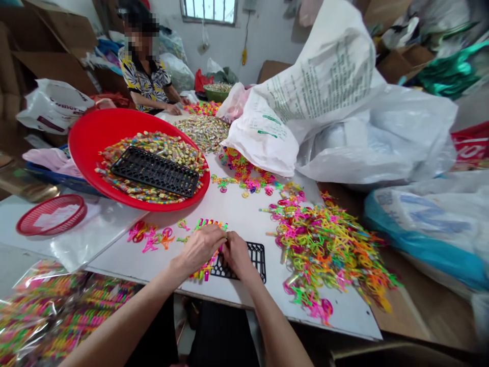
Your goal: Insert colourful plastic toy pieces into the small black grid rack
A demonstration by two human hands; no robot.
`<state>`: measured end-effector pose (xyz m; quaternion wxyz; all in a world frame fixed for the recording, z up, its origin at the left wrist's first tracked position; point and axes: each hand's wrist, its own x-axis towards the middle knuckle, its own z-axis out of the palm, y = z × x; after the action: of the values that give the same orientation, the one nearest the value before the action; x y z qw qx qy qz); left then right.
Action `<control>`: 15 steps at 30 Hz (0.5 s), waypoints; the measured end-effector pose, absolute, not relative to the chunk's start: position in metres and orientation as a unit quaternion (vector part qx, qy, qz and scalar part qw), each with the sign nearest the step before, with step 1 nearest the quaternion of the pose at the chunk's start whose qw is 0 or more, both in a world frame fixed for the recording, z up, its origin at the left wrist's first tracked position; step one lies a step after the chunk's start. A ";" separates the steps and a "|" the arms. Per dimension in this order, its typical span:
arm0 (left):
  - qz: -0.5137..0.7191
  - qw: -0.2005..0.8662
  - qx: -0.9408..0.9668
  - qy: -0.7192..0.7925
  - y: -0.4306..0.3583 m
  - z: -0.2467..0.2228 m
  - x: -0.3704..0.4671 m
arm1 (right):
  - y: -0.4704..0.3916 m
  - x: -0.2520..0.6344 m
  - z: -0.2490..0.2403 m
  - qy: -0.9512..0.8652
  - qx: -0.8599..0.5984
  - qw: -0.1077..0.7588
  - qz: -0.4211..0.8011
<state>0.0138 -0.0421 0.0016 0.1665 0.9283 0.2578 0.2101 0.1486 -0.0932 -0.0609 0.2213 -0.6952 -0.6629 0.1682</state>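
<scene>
Crowded around you
Beyond your fingers [219,234], you face a pale wall [263,41] with a bright, barred window [209,9]; under them lies your white desk [244,216], cardboard boxes [64,25] far to their left.

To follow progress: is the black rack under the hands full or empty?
The black rack is partly filled: colourful pieces cover its left; bare slots show at right. The left hand and right hand hide its middle.

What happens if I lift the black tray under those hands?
The black tray would probably be stiff, since its edges look straight. It's likely light, being full of holes. Tipping it might spill the colourful pieces at its left end.
</scene>
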 end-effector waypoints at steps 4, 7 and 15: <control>0.223 0.176 0.929 0.237 -0.043 0.000 0.012 | -0.079 0.215 -0.045 -0.678 -0.698 0.175 0.152; 0.232 0.171 0.931 0.225 -0.044 0.001 0.012 | -0.056 0.260 -0.031 -0.628 -0.762 0.140 0.068; 0.231 0.159 0.933 0.224 -0.048 0.000 0.006 | -0.078 0.224 -0.042 -0.709 -0.694 0.102 0.065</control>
<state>0.0060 -0.0484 0.0001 0.1589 0.9332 0.2243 0.2314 0.2236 -0.0781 -0.0423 0.1023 -0.6943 -0.7094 0.0647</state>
